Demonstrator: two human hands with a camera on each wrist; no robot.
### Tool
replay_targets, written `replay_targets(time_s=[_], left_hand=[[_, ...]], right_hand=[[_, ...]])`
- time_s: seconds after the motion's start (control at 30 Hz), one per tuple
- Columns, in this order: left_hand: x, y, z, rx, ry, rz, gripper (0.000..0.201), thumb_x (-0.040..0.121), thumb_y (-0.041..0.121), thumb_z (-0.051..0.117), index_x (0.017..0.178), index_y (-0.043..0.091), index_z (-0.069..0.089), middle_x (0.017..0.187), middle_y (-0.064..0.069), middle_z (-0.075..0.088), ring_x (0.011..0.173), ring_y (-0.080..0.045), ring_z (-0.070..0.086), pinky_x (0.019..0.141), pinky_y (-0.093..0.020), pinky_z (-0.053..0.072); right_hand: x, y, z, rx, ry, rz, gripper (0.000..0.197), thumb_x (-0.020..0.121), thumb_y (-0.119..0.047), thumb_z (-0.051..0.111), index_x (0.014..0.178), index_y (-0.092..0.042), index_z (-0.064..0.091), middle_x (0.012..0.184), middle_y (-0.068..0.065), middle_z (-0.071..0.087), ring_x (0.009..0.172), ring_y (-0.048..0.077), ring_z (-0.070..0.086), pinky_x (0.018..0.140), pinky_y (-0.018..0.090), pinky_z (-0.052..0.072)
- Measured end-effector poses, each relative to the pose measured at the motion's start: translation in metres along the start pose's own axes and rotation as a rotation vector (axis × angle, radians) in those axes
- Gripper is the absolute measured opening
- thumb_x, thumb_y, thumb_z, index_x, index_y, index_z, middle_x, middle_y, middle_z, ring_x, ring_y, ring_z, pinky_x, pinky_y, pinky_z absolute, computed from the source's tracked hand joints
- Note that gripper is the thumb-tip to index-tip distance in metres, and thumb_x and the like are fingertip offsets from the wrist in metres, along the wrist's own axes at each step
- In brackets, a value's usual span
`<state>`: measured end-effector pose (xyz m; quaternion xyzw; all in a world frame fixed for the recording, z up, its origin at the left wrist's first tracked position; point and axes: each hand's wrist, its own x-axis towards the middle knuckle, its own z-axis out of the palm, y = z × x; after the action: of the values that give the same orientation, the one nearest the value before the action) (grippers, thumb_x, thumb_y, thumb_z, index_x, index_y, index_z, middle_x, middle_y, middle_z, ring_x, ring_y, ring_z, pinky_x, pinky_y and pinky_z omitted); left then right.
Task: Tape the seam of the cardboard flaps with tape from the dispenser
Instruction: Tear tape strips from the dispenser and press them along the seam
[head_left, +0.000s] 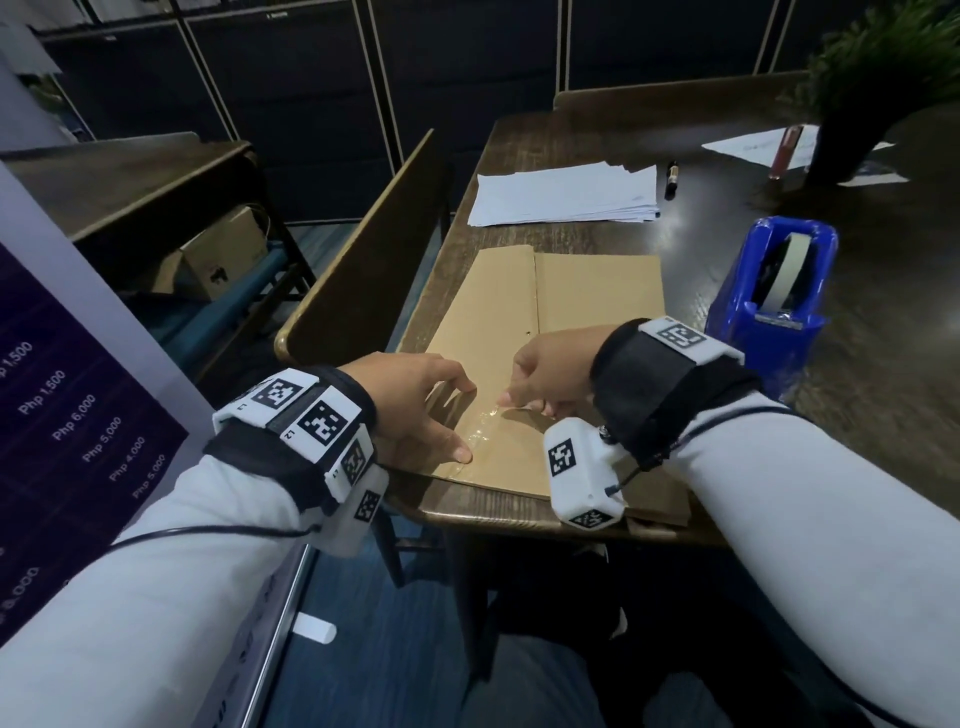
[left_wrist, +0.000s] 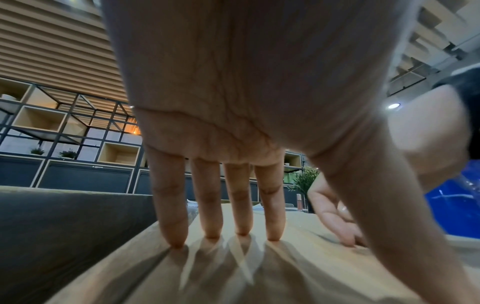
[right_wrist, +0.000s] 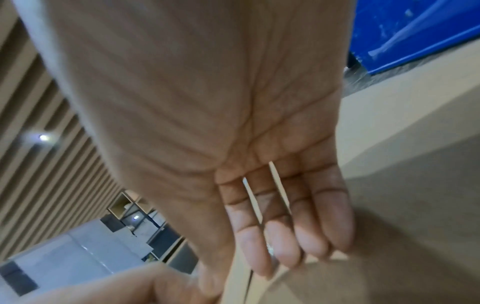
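A flattened brown cardboard (head_left: 597, 291) lies on the dark table, its seam (head_left: 536, 291) running away from me. A short strip of clear tape (head_left: 480, 434) lies slanted near the cardboard's front edge, left of the seam. My left hand (head_left: 415, 410) is spread on the cardboard, its straight fingers (left_wrist: 215, 216) touching it and its thumb on the tape's near end. My right hand (head_left: 545, 369) touches the tape's far end with straight fingers (right_wrist: 285, 236). The blue tape dispenser (head_left: 774, 312) stands to the right, behind my right wrist.
A stack of white papers (head_left: 566, 195) and a black marker (head_left: 671, 179) lie beyond the cardboard. A dark plant pot (head_left: 852, 140) stands at the back right. A wooden chair back (head_left: 363, 270) rises along the table's left side. The table's front edge (head_left: 519, 514) is just below my hands.
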<state>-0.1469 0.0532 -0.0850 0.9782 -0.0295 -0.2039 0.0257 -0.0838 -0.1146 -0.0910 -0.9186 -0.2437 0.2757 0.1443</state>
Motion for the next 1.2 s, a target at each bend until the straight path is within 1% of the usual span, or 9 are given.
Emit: replay_targets(time_s=[0.13,0.23,0.47,0.63,0.73,0.83,1.03,1.13,1.2], left_hand=[[0.007,-0.002,-0.010,-0.152,-0.022,-0.042,0.057,0.066,0.054,0.077,0.118,0.043,0.056,0.130,0.011,0.054,0.117,-0.014,0.053,0.097,-0.039,0.048],[0.013,0.007,-0.016,-0.206,0.151,-0.016,0.031,0.084,0.039,0.067,0.114,0.034,0.060,0.121,0.011,0.060,0.110,-0.010,0.057,0.095,-0.033,0.049],[0.028,0.053,-0.028,-0.344,0.633,0.113,0.015,0.094,0.032,0.055,0.103,0.030,0.067,0.109,0.012,0.065,0.104,-0.007,0.058,0.091,-0.035,0.049],[0.034,0.106,-0.030,-0.566,0.683,0.275,0.020,0.096,0.030,0.053,0.099,0.024,0.072,0.100,0.011,0.070,0.094,-0.005,0.061,0.083,-0.022,0.047],[0.038,0.140,-0.028,-0.624,0.601,0.369,0.022,0.097,0.032,0.051,0.101,0.024,0.070,0.096,0.013,0.068,0.093,-0.003,0.060,0.075,-0.010,0.042],[0.041,0.167,-0.027,-0.668,0.572,0.421,0.025,0.098,0.032,0.049,0.106,0.019,0.070,0.098,0.008,0.069,0.089,-0.002,0.059,0.072,-0.007,0.040],[0.047,0.197,-0.026,-0.772,0.445,0.423,0.037,0.099,0.033,0.044,0.101,0.008,0.072,0.074,-0.002,0.064,0.068,-0.013,0.055,0.068,-0.031,0.043],[0.055,0.199,-0.023,-0.831,0.396,0.381,0.045,0.098,0.039,0.045,0.099,0.003,0.071,0.095,-0.021,0.069,0.092,-0.032,0.062,0.086,-0.043,0.049],[0.058,0.199,-0.021,-0.901,0.348,0.353,0.053,0.093,0.048,0.047,0.099,0.001,0.071,0.104,-0.024,0.068,0.099,-0.034,0.062,0.094,-0.050,0.045]], right_hand=[[-0.027,0.012,-0.010,0.004,0.268,-0.092,0.028,0.096,-0.037,0.051,0.104,-0.011,0.060,0.092,0.001,0.063,0.082,0.018,0.057,0.073,0.030,0.045],[-0.044,0.022,-0.019,0.015,0.559,-0.195,0.023,0.098,-0.027,0.047,0.103,-0.009,0.060,0.102,0.004,0.062,0.089,0.018,0.055,0.073,0.027,0.040],[-0.063,0.058,-0.029,-0.039,1.090,-0.309,0.019,0.097,-0.020,0.042,0.098,-0.009,0.058,0.099,0.003,0.054,0.094,0.017,0.049,0.081,0.031,0.043],[-0.078,0.092,-0.022,-0.016,1.303,-0.268,0.026,0.099,-0.023,0.037,0.098,-0.008,0.058,0.099,0.005,0.053,0.095,0.019,0.046,0.082,0.025,0.032],[-0.087,0.115,-0.023,0.029,1.317,-0.226,0.029,0.099,-0.028,0.037,0.101,-0.008,0.057,0.102,0.004,0.052,0.098,0.017,0.044,0.082,0.022,0.029],[-0.088,0.132,-0.030,0.105,1.264,-0.170,0.040,0.099,-0.040,0.034,0.110,-0.009,0.056,0.111,0.003,0.051,0.105,0.015,0.045,0.086,0.022,0.032],[-0.081,0.159,-0.041,0.242,1.140,-0.101,0.061,0.096,-0.055,0.032,0.129,-0.007,0.050,0.131,0.008,0.049,0.124,0.019,0.044,0.106,0.034,0.035],[-0.077,0.163,-0.045,0.378,1.033,-0.057,0.074,0.091,-0.067,0.026,0.131,-0.010,0.050,0.129,0.008,0.053,0.122,0.020,0.047,0.104,0.036,0.037],[-0.078,0.164,-0.048,0.453,0.974,-0.029,0.072,0.092,-0.066,0.025,0.133,-0.011,0.048,0.128,0.007,0.054,0.119,0.020,0.049,0.098,0.032,0.037]])
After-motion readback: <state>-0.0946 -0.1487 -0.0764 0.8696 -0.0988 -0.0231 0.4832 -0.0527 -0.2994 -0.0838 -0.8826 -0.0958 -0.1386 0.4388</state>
